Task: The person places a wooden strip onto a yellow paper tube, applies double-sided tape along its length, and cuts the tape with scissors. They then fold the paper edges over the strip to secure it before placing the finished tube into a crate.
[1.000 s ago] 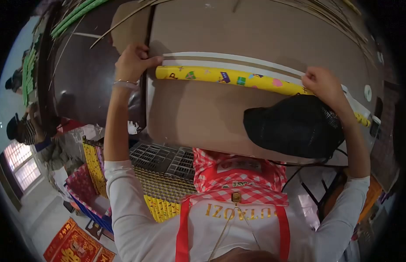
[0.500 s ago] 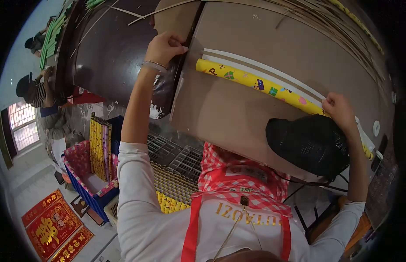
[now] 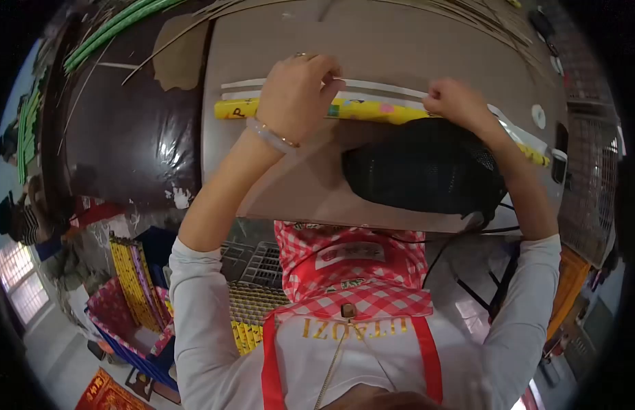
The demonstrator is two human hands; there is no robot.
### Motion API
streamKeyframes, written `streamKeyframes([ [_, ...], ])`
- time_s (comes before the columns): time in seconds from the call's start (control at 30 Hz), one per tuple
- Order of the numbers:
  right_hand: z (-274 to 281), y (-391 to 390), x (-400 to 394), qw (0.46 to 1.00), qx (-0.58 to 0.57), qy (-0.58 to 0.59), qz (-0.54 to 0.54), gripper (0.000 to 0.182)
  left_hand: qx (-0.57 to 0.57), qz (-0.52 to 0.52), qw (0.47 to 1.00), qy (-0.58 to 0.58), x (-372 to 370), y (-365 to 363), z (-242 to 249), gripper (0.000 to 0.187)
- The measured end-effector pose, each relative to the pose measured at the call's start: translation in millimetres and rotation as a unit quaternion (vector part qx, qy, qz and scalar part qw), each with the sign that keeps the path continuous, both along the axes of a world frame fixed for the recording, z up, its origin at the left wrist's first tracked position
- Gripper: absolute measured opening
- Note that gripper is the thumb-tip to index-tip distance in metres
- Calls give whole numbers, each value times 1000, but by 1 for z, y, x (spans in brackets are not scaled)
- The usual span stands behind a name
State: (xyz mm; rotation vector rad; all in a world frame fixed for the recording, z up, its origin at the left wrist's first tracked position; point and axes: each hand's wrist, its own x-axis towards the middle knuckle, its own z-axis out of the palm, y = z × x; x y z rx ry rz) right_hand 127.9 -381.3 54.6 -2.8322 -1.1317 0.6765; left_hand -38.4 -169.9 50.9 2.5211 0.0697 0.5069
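A yellow roll of printed paper [image 3: 362, 109] lies across the brown table, with a thin white strip [image 3: 386, 89] along its far side. My left hand [image 3: 297, 96] is over the left half of the roll, its thumb and fingers pinched together. Whether anything is in that pinch is too small to tell. My right hand [image 3: 457, 102] is closed at the roll's right part, near the strip's right end; its fingertips hide what they grip. Just in front of the roll, beside my right forearm, sits a black cap-like thing [image 3: 420, 171].
A white ring [image 3: 538, 116] lies at the table's right. Thin brown strips [image 3: 468, 24] run along the far edge, green sticks [image 3: 119, 27] at the far left. A blue bin [image 3: 126, 348] holds patterned rolls below left. Cables hang near the front edge. A person [image 3: 23, 219] is far left.
My left hand has moved from beyond the roll's left end to over its left half, closer to my right hand. The camera view has turned, so the roll now looks nearly level.
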Motion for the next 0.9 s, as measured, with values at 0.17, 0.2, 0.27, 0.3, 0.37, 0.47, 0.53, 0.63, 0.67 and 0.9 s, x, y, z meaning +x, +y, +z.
streamKeyframes([
  [0.17,-10,6,3,1000,-3,-15,25,22,-6,-52,988,146,75,-33,-17,19],
  [0.2,-10,9,2,1000,-12,-9,25,22,8,-73,974,214,87,-34,-19,20],
  [0.27,-9,12,0,1000,-16,-1,21,22,27,-96,954,283,99,-37,-21,21],
  [0.3,-9,12,0,1000,-10,-5,19,22,37,-102,954,280,102,-37,-20,22],
  [0.37,-12,10,-1,1000,2,-6,15,23,52,-109,952,281,105,-35,-20,22],
  [0.47,-18,11,-1,998,40,-35,27,23,69,-99,941,316,103,-24,-24,28],
  [0.53,-16,13,0,1000,16,-10,16,22,83,-88,943,309,95,-9,-22,41],
  [0.63,-7,17,0,999,-38,22,22,30,139,-67,944,293,80,32,-26,55],
  [0.67,-11,18,0,999,-31,25,23,30,144,-66,942,297,72,47,-27,55],
  [0.9,-18,15,4,1000,-8,9,26,29,88,-20,962,259,17,121,-24,52],
])
